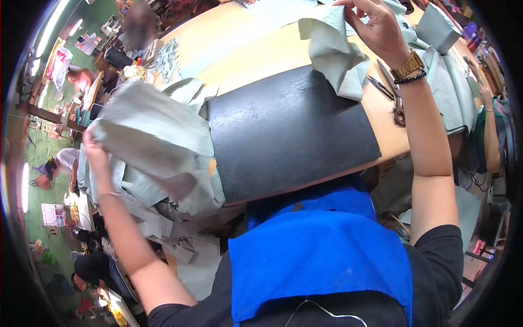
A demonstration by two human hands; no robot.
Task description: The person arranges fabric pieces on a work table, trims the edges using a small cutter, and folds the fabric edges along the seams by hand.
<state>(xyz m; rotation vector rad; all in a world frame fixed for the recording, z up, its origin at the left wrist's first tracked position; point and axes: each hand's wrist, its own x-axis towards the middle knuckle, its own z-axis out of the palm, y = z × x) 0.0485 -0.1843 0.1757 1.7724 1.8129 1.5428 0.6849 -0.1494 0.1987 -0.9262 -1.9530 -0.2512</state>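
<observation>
At the left, my left hand (pixel 93 143) is closed on the edge of a large grey-green sheet (pixel 147 122), which is blurred and lifted over a pile of similar pieces. My right hand (pixel 376 24), raised at the top right, pinches the upper end of a crumpled grey-green piece (pixel 335 54) that hangs down to the far right corner of a black board (pixel 289 131). The board lies on the table in front of me, between the two hands.
Scissors (pixel 399 111) and another dark tool (pixel 380 87) lie on the tan table (pixel 234 54) right of the board. More grey-green sheets (pixel 449 92) hang over the right edge. Scraps (pixel 166 57) lie at the back left. Other people sit at the left; a co-worker's arm (pixel 489 125) shows far right.
</observation>
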